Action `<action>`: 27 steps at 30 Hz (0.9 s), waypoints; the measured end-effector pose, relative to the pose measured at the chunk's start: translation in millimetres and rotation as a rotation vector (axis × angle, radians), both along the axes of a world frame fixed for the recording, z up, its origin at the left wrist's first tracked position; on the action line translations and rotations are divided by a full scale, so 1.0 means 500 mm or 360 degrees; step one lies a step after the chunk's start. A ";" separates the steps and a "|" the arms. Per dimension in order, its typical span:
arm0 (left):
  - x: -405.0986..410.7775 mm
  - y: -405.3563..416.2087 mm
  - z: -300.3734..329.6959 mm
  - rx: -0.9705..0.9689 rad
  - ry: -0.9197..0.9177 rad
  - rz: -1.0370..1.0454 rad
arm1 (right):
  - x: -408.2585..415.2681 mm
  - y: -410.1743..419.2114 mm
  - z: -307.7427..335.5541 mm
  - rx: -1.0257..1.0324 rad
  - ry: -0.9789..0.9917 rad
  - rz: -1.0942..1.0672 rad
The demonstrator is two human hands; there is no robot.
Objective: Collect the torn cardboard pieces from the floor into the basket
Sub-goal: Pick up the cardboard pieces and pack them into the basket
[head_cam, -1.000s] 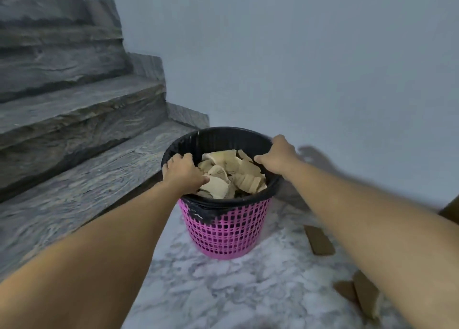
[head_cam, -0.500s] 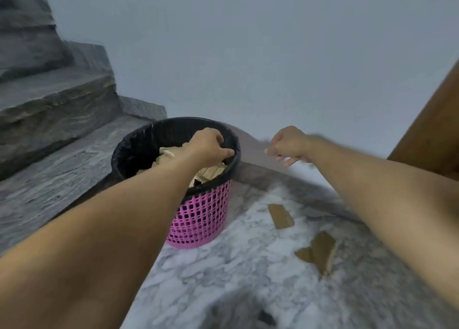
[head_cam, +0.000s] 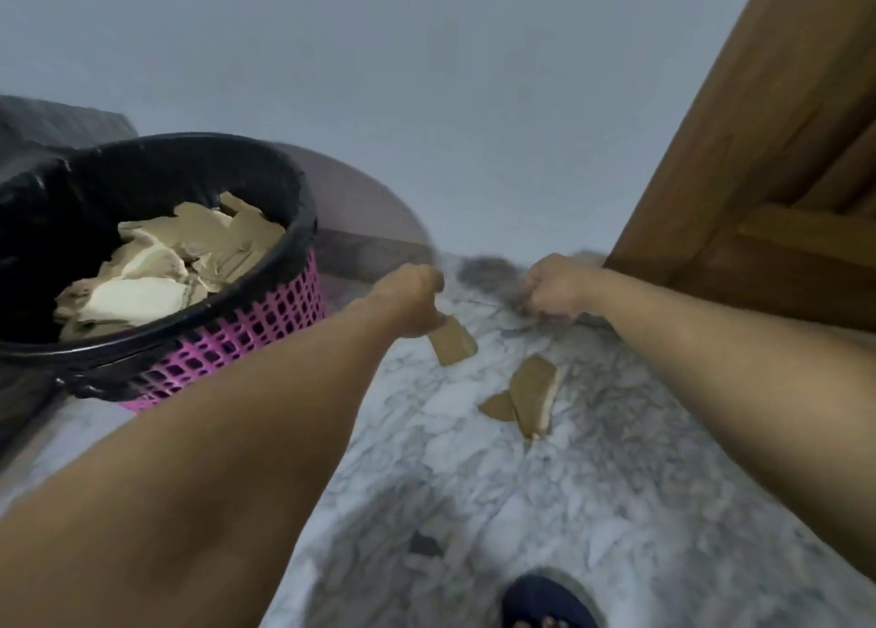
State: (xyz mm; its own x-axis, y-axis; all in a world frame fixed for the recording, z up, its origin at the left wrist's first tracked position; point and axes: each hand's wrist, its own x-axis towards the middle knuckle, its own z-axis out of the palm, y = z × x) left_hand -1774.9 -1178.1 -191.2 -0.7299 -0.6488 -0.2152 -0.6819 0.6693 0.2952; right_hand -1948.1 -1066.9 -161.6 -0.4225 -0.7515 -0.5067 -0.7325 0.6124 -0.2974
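— Both hands left the basket (head_cam: 246,333)?
— Yes. Left hand (head_cam: 410,302) is curled just over one cardboard piece (head_cam: 452,341) on the floor; grip I cannot tell. Right hand (head_cam: 552,293) is a fist, beyond two other pieces (head_cam: 531,397).

Both hands have left the basket (head_cam: 246,343). The left hand (head_cam: 411,301), formerly over the cardboard inside the basket, now reaches down to a cardboard piece (head_cam: 452,341) on the floor just right of the basket. The right hand (head_cam: 552,291), formerly on the basket's rim, now hangs fisted farther right, beyond that piece.
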 end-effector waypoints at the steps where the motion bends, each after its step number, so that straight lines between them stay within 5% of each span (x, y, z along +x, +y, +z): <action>1: -0.007 0.001 -0.034 0.0030 -0.0051 0.0007 | -0.006 0.007 -0.028 0.0060 0.0083 0.0119; 9: -0.061 0.015 -0.243 0.0103 -0.0176 -0.0234 | -0.049 0.055 -0.306 0.0275 0.0296 0.0744; 16: -0.116 -0.010 -0.314 -0.0169 -0.0391 -0.0352 | -0.100 0.079 -0.359 0.0093 0.0671 0.0991; 24: -0.151 -0.062 -0.333 -0.0247 -0.0345 -0.0457 | -0.100 0.031 -0.338 0.0233 -0.0038 0.0620; 27: -0.143 -0.069 -0.327 -0.0323 -0.0313 -0.0398 | -0.051 0.038 -0.355 0.0141 0.0069 0.0729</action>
State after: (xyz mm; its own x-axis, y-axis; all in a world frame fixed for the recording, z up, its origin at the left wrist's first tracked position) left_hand -1846.6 -1212.7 -354.7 -0.8287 -0.4995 -0.2524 -0.5203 0.8538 0.0188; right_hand -1973.8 -1048.1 -339.0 -0.0796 -0.8202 -0.5665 -0.9440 0.2446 -0.2215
